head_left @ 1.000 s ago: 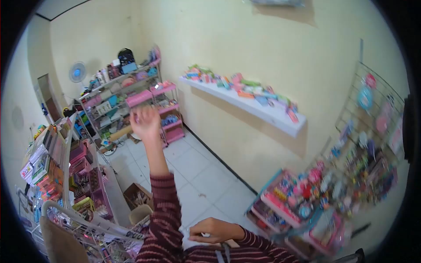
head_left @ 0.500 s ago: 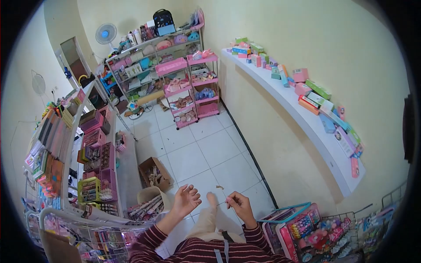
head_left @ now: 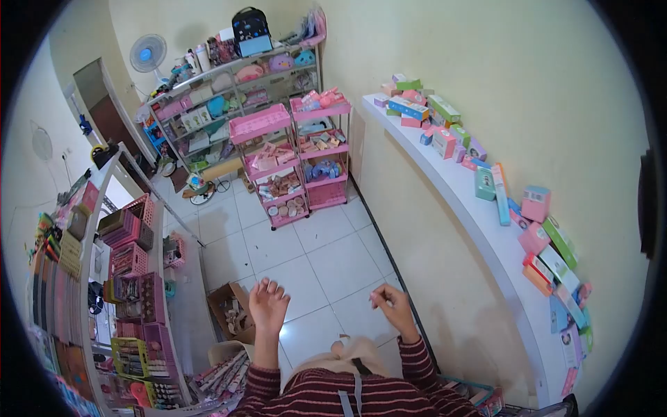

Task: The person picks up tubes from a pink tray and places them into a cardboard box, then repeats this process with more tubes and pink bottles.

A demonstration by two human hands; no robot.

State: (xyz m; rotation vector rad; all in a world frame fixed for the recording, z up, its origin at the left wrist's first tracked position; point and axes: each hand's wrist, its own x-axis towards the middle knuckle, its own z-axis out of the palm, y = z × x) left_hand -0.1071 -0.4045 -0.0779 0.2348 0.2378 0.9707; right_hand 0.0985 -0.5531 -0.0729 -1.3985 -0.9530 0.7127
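Observation:
My left hand (head_left: pixel 269 306) is raised above the tiled floor with its palm turned up and its fingers loosely curled but apart. It holds nothing. My right hand (head_left: pixel 394 307) is held out to the right with thumb and forefinger drawn together in a pinch. Anything between those fingertips is too small to make out. Both hands are in the air, apart from each other and from the shelves. Nearest to the right hand is the white wall shelf (head_left: pixel 462 229), which bears several small boxes, among them a pink box (head_left: pixel 535 203) and a teal box (head_left: pixel 485 184).
Pink trolleys (head_left: pixel 260 125) with goods stand ahead, before a glass-fronted shelf unit (head_left: pixel 208 132). On the left runs a rack with pink baskets (head_left: pixel 130 258). A cardboard box (head_left: pixel 228 316) sits on the floor (head_left: pixel 299 271) beside it. A fan (head_left: pixel 148 54) stands at the back left.
My view has shifted forward, bringing the wall shelf and trolleys closer. Both hands have moved apart slightly. The thin stick with a gold-coloured end at my right fingertips no longer shows clearly.

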